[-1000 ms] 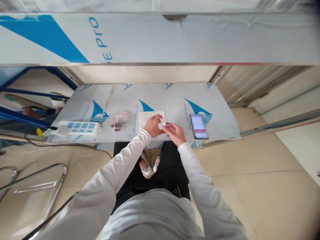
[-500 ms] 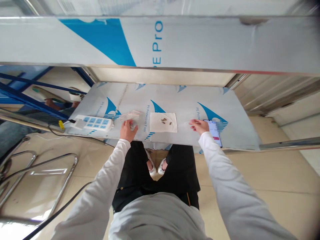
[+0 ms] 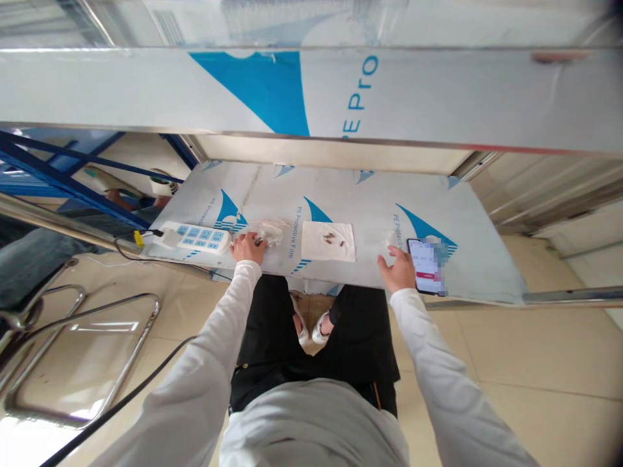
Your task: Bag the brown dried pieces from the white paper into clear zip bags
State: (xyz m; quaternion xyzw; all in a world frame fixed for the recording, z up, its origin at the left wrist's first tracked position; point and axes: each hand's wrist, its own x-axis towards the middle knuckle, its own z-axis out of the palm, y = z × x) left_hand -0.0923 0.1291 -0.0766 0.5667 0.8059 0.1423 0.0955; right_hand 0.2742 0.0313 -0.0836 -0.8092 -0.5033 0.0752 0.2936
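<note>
My left hand is at the near left edge of a small pile of clear plastic bags. Its fingers are curled, and a crumpled bit of clear plastic shows at the fingertips. My right hand rests low over the table with thumb and fingers apart, holding nothing. Just beyond its fingertips lies a thin clear plastic piece, hard to make out against the surface. Between the hands is a white paper sheet bearing several small dark pieces.
A phone with a lit screen lies right beside my right hand. To the left sits a white power strip with a plug and cable. A film-covered shelf overhangs the table. A metal-framed chair and another person's feet are at left.
My right hand has let go of the clear plastic, drawn back toward me and spread its fingers. My left hand stays at the bags. The view has shifted slightly.
</note>
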